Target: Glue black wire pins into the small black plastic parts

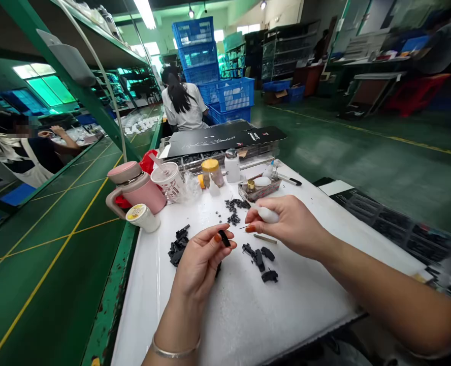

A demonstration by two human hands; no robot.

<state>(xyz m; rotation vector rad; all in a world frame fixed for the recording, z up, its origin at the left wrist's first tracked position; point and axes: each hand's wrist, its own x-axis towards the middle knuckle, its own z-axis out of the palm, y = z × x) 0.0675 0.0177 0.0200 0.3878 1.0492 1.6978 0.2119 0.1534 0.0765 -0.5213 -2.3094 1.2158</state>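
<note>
My left hand (204,254) pinches a small black part (224,238) between thumb and fingers, above the white tabletop (294,310). In my right hand (290,221) is a small white squeeze bottle (268,214), its thin nozzle directed up and to the left. A thin dark pin shape shows by the right fingertips; whether they hold it I cannot tell. Below lie a metal rod (265,238) and several loose black parts (259,259). To the left is a pile of black pieces (178,246), and small black rings (233,206) are scattered farther back.
A pink mug (143,190), a lidded tub (143,217), a plastic cup (167,180), a yellow-capped jar (212,173) and a white dispenser bottle (232,165) line the back left. A small tray (259,188) holds bottles near a knife (289,179). Co-workers sit beyond, near blue crates (235,95).
</note>
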